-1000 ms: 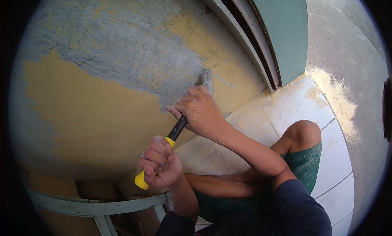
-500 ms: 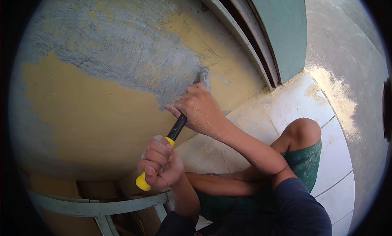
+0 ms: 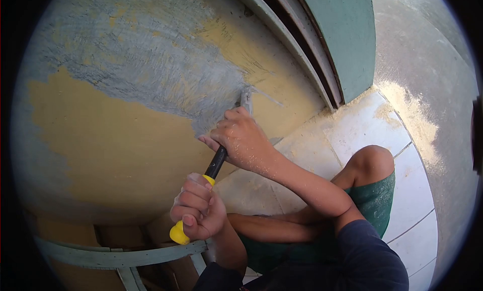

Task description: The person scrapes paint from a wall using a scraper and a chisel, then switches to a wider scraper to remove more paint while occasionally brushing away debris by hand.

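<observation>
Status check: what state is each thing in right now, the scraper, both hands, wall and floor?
wall: yellow paint partly scraped off, grey patch exposed.
scraper: held two-handed, blade end against the wall.
left hand: closed round the yellow handle end.
right hand: closed round the black shaft near the blade.
floor tiles: dusted with yellowish scrapings.

left hand fisted, right hand clenched

No text, label or number can be read anywhere.
</observation>
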### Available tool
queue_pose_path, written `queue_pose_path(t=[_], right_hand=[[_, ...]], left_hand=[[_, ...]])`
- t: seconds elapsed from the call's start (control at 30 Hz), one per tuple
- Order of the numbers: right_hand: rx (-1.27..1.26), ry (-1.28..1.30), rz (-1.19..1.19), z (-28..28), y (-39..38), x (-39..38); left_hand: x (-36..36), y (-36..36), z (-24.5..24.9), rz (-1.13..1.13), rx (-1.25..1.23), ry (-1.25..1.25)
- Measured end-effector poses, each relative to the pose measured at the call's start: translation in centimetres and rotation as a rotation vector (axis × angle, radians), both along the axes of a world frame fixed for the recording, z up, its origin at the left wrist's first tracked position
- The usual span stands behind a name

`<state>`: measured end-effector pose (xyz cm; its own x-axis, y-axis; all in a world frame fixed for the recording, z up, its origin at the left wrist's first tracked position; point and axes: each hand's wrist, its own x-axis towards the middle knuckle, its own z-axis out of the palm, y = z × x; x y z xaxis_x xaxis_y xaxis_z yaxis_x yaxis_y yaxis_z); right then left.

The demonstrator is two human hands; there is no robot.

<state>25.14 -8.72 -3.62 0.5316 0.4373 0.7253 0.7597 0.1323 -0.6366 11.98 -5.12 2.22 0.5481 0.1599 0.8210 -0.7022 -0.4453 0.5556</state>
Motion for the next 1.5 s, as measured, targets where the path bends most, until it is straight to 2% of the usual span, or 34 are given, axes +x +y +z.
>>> queue_pose_path(t=[0.03, 0.1, 0.27, 0.53, 0.63, 0.7, 0.87, 1.03, 1.1, 1.13, 1.2, 1.33, 1.43, 1.5], right_hand=[[-0.039, 0.017, -0.028, -0.4, 0.1, 0.5], [-0.074, 0.028, -0.048, -0.3, 0.4, 0.2], [0.081, 0.022, -0.016, -0.3, 0.5, 0.0], [0.044, -0.015, -0.061, -0.2, -0.1, 0.4], [0.036, 0.01, -0.039, -0.1, 0.2, -0.1], [0.045, 0.034, -0.031, -0.2, 0.1, -0.1], [-0.04, 0.025, -0.048, -0.1, 0.0, -0.1], [-0.008, 0.028, -0.029, -0.3, -0.3, 0.2], [-0.028, 0.042, -0.045, -0.3, 0.1, 0.4], [0.038, 0.038, -0.063, -0.3, 0.2, -0.1], [0.099, 0.033, -0.089, -0.4, 0.1, 0.2], [0.093, 0.022, -0.069, -0.4, 0.2, 0.2], [0.12, 0.012, -0.076, -0.1, 0.0, 0.2], [0.16, -0.003, -0.031, 0.1, -0.1, 0.1]], left_hand=[[0.1, 0.2, -0.1, 0.008, 0.004, 0.006], [0.8, 0.8, -0.5, 0.04, -0.153, 0.002], [0.3, -0.1, -0.5, 0.005, -0.05, -0.028], [0.3, -0.7, -0.5, 0.048, -0.017, -0.05], [0.4, -0.3, -0.5, 0.03, -0.107, -0.028], [-0.1, -0.8, -0.3, 0.03, -0.011, -0.042], [0.1, -0.4, -0.4, 0.04, -0.089, -0.031], [0.3, -0.5, -0.7, 0.072, -0.049, -0.066], [0.8, -0.3, -0.7, 0.054, -0.153, -0.064], [0.7, -0.5, -0.6, 0.05, -0.154, -0.061], [0.4, -1.2, -0.3, 0.033, -0.051, -0.063], [0.8, -0.8, -0.5, 0.046, -0.073, -0.031], [0.6, -0.8, -0.6, 0.057, -0.103, -0.113], [0.5, -1.2, -0.5, 0.055, 0.015, -0.063]])
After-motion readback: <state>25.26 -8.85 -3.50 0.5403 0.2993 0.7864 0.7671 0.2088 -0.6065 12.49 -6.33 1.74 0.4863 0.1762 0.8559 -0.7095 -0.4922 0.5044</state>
